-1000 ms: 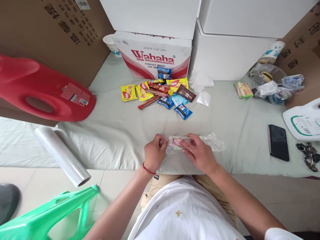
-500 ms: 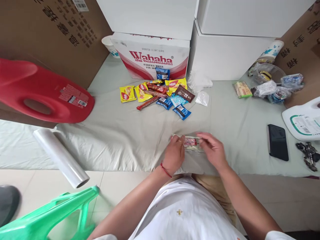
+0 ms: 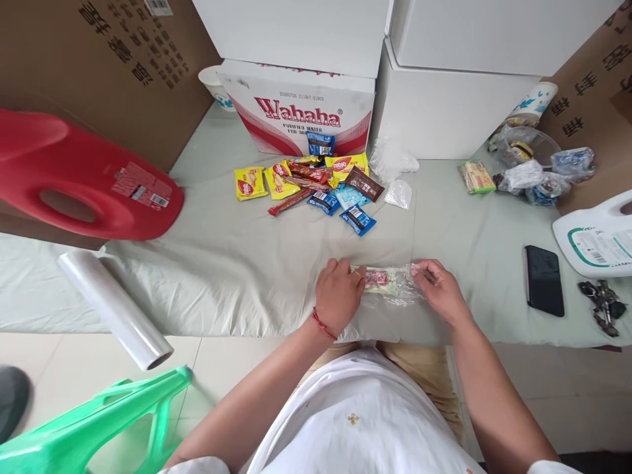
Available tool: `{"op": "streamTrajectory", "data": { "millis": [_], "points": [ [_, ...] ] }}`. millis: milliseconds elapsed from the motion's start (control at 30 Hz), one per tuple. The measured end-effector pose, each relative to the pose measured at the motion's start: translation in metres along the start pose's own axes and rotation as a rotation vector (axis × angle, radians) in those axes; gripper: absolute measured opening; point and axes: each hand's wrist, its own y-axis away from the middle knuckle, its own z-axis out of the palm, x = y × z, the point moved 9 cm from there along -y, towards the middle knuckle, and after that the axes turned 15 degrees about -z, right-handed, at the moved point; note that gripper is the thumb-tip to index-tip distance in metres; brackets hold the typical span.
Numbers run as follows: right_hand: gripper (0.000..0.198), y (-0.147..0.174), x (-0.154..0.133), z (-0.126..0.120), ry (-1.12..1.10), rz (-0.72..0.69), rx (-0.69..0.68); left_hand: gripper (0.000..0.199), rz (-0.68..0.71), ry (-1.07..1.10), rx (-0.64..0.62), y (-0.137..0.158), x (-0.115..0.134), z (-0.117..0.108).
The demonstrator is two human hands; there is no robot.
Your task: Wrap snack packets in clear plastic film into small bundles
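Observation:
Near the table's front edge lies a small snack packet (image 3: 377,278) with red on it, over something pale green, with clear plastic wrap (image 3: 405,293) around and beside it. My left hand (image 3: 340,294) is closed on the packet's left end, its fingers hiding that part. With thumb and fingertips pressed together, my right hand (image 3: 440,288) pinches the right end of the plastic wrap and holds it stretched out. Farther back sits a pile of wrapped snacks: yellow packets (image 3: 250,183), red sticks (image 3: 291,201), blue packets (image 3: 358,220) and a brown packet (image 3: 364,184).
A roll of plastic film (image 3: 116,309) juts over the front edge at left, beside a red jug (image 3: 89,178). White boxes (image 3: 444,105) and a Wahaba-style printed carton (image 3: 301,108) stand behind. At right are a phone (image 3: 544,281), keys (image 3: 603,306) and a white bottle (image 3: 600,240).
My right hand has moved right, drawing the plastic wrap out beyond the packet. My left hand has shifted slightly left and stays on the packet's left end.

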Motion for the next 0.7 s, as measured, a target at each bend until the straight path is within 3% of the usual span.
{"op": "streamTrajectory", "data": {
  "millis": [133, 233, 400, 500, 600, 700],
  "points": [
    [0.047, 0.002, 0.010, 0.006, 0.065, 0.145, -0.065, 0.024, 0.033, 0.147, -0.009, -0.008, -0.007, 0.000],
    [0.040, 0.002, 0.013, 0.019, -0.089, 0.207, -0.123, 0.032, 0.045, 0.234, -0.084, -0.011, -0.010, 0.008],
    [0.034, -0.003, -0.006, 0.012, -0.041, 0.199, 0.151, 0.024, 0.004, 0.218, -0.126, -0.012, -0.004, 0.012],
    [0.026, -0.007, -0.040, 0.032, 0.101, 0.039, 0.160, 0.015, -0.020, 0.188, -0.133, -0.011, 0.002, 0.014],
    [0.021, -0.004, -0.073, 0.067, 0.274, -0.207, 0.067, 0.010, -0.051, 0.169, -0.118, -0.010, 0.002, 0.014],
    [0.030, 0.009, -0.081, 0.091, 0.348, -0.343, 0.002, 0.010, -0.050, 0.165, -0.119, -0.010, 0.001, 0.015]
  ]
}}
